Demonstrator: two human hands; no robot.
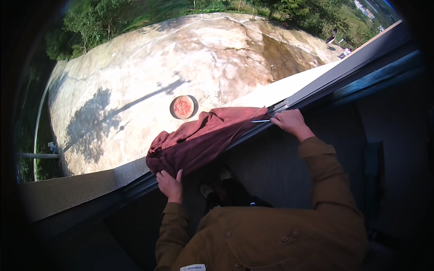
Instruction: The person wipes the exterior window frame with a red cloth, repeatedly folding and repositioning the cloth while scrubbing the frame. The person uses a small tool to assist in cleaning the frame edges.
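Observation:
A dark red cloth (200, 139) lies draped over the sill and the metal track of an open window. My left hand (169, 184) rests at the cloth's lower left end, its thumb and fingers against the fabric; whether it pinches the cloth is not plain. At the cloth's right end, my right hand (288, 122) grips a thin, pale, pointed tool (260, 121), whose tip points left over the cloth. The tool's handle is hidden in the fist, so its exact kind cannot be told.
The dark window frame (325, 81) runs up to the right, with a pale outer ledge (84, 189) at lower left. Far below, outside, a round tray of red items (183, 107) sits on a concrete yard (145, 74). A person (331, 39) is at the yard's far right edge.

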